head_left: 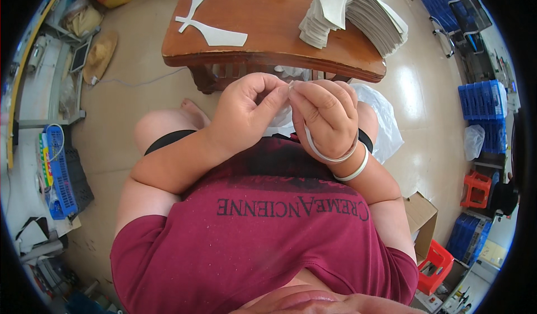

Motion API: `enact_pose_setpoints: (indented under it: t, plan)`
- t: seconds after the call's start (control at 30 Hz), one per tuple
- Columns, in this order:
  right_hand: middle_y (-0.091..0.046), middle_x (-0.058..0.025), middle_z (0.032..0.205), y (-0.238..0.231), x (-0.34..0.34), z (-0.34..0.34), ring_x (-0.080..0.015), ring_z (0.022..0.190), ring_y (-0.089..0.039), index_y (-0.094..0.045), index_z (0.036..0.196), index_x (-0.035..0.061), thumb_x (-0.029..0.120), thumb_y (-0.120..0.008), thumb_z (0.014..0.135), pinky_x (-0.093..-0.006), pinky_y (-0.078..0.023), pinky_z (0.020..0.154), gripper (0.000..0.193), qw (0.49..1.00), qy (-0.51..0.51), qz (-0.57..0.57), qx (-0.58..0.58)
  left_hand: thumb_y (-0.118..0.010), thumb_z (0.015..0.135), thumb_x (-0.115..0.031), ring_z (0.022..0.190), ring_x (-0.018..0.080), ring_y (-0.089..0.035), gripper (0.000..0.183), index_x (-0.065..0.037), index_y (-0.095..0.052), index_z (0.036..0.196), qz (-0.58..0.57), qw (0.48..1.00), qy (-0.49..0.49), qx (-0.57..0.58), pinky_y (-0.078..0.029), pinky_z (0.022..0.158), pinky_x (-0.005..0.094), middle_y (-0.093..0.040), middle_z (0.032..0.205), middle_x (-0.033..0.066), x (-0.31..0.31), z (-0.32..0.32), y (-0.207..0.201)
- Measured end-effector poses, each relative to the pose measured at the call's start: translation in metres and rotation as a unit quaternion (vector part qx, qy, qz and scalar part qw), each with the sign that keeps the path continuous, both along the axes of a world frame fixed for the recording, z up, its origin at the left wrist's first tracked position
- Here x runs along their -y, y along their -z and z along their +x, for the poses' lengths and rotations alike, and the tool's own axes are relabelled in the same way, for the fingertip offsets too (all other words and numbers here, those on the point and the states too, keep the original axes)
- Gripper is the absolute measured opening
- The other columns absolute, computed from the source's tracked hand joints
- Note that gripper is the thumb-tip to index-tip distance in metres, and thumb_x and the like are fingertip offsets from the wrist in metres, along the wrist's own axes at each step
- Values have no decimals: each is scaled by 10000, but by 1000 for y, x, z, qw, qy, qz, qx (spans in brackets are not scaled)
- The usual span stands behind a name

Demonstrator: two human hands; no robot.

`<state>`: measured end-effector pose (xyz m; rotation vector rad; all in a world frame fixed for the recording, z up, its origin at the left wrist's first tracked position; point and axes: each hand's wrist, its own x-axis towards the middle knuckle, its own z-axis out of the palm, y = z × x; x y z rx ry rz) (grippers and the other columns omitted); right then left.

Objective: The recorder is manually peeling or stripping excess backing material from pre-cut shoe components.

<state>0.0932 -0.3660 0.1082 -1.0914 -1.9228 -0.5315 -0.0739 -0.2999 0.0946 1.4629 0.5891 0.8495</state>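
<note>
Maroon shirt [263, 241] nearest. Above it, left hand [246, 115] and right hand [327, 118] fingertips pinched on thin white elastic strip [330, 156] looping round wrist, just before glossy wooden table [268, 17] bearing stacked white cut pieces [358, 14].

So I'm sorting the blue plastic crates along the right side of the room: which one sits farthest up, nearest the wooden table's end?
The blue plastic crate at the top right, beside the dark chair. The other blue crates sit lower along that wall.

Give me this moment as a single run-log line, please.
left hand pinching thin white strip | right hand pinching it too | white bag on lap | cut-piece stack on wooden table
</note>
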Motion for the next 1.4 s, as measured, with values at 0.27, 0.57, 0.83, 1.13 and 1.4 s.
enact_pose_setpoints:
  t: [0.27, 0.57, 0.83, 1.13, 1.4]
  plan:
    - [-667, -78, 1030, -1, 0, 3, -240, 860, -637, -681, 904, 35, -2, -745, 692, -352, -483, 744, 225, 996, -37, -50, -58, -612, 981, -146, 785, 54, -574, 168, 17, -641, 1010, -33, 999, -2, 37, -484, 709, 218, -658, 891, 14, 1, 0, 6]
    - [-665, -93, 1076, -4, -2, 8, -265, 902, -633, -663, 884, 53, 14, -759, 661, -383, -485, 768, 247, 996, -41, -67, -51, -600, 987, -195, 805, 43, -570, 212, 9, -639, 1026, -121, 992, 42, 15, -470, 684, 205, -652, 908, 14, -15, 1, 0]
    - [-690, -145, 1042, -10, 3, 11, -357, 1115, -641, -528, 838, 59, -85, -639, 727, -465, -489, 923, 213, 953, -249, -171, -20, -539, 1012, -193, 637, 40, -506, 164, -34, -577, 1027, -57, 991, -118, 8, -421, 556, 203, -564, 750, -12, -49, 1, -7]
    - [-682, -115, 903, -10, 0, 14, -324, 923, -675, -529, 865, 54, -90, -630, 733, -430, -487, 809, 219, 946, -241, -181, -117, -476, 1036, -220, 669, 78, -544, 173, -65, -554, 1043, -24, 995, -99, -9, -451, 607, 248, -578, 797, 4, -72, -1, -8]
    - [-567, -97, 682, 8, 10, 32, -336, 650, -562, -520, 815, 61, -45, -625, 719, -423, -426, 632, 178, 927, -232, -290, -45, -480, 1031, -249, 802, 205, -663, 134, -134, -533, 1073, -168, 962, -137, 167, -536, 758, 377, -670, 994, 76, -120, -34, -23]
